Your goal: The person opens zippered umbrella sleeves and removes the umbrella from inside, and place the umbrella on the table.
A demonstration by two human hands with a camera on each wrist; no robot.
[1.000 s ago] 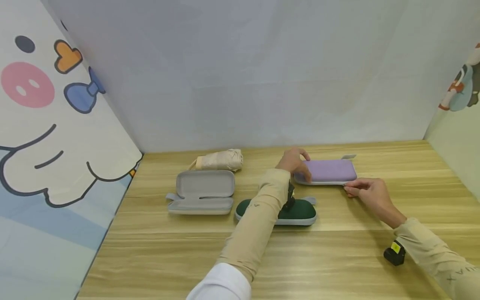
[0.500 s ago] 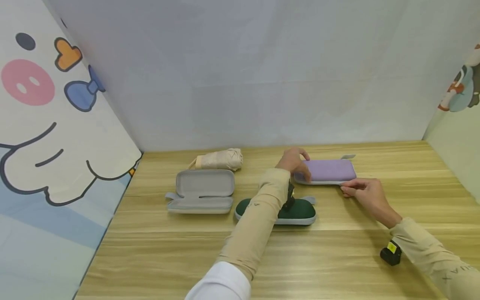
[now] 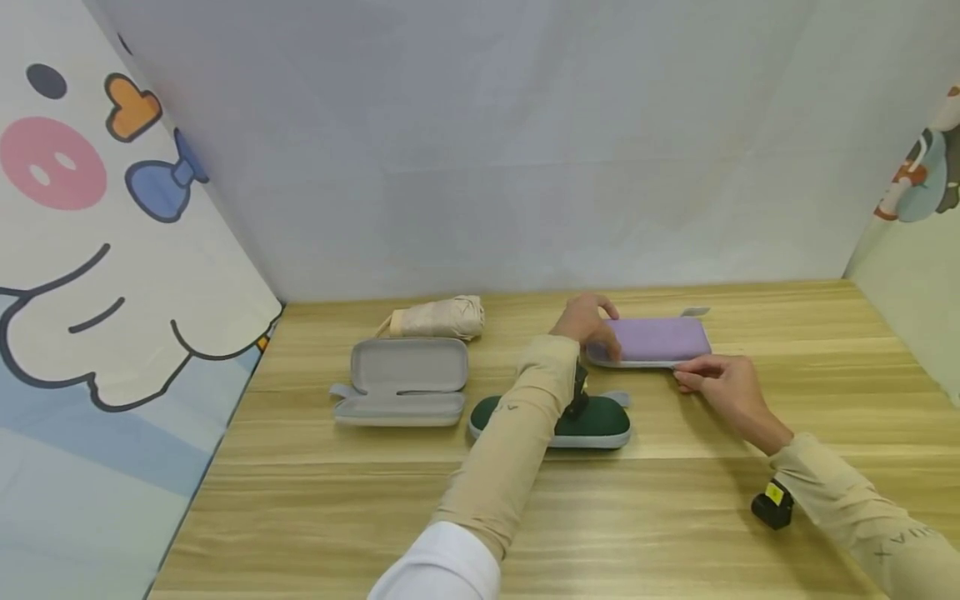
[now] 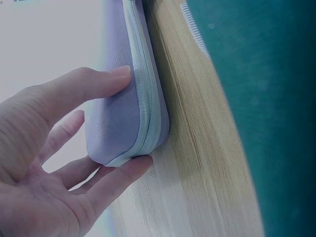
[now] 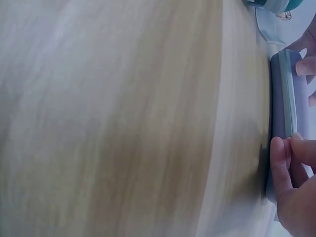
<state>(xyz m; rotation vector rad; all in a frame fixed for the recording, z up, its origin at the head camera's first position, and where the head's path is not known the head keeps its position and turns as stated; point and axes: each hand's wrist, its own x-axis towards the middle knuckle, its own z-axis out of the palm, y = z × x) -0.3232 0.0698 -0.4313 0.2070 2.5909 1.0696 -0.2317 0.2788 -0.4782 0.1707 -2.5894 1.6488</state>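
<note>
A purple zip-up glasses case point(image 3: 660, 338) lies with its lid down at the back right of the table. My left hand point(image 3: 587, 323) grips its left end. In the left wrist view, the thumb point(image 4: 96, 85) presses on the purple fabric beside the pale zip point(image 4: 144, 94), and fingers reach round the end. At the front edge, my right hand point(image 3: 731, 393) pinches the zip pull, mostly hidden between thumb and fingertips. The right wrist view shows those fingertips point(image 5: 277, 148) against the zip band. Below my left forearm sits a green glasses case point(image 3: 600, 418), partly covered.
Left of the green case, a grey glasses case point(image 3: 408, 367) stands with its lid up. Behind it lies a folded beige umbrella point(image 3: 442, 318). A pale fabric tab point(image 3: 695, 312) sticks out behind the purple case. A curtain wall point(image 3: 570, 167) borders the table's back edge.
My right hand has slid a little to the left along the purple case's front edge, pinching the zip pull. The left hand keeps its grip in the same place.
</note>
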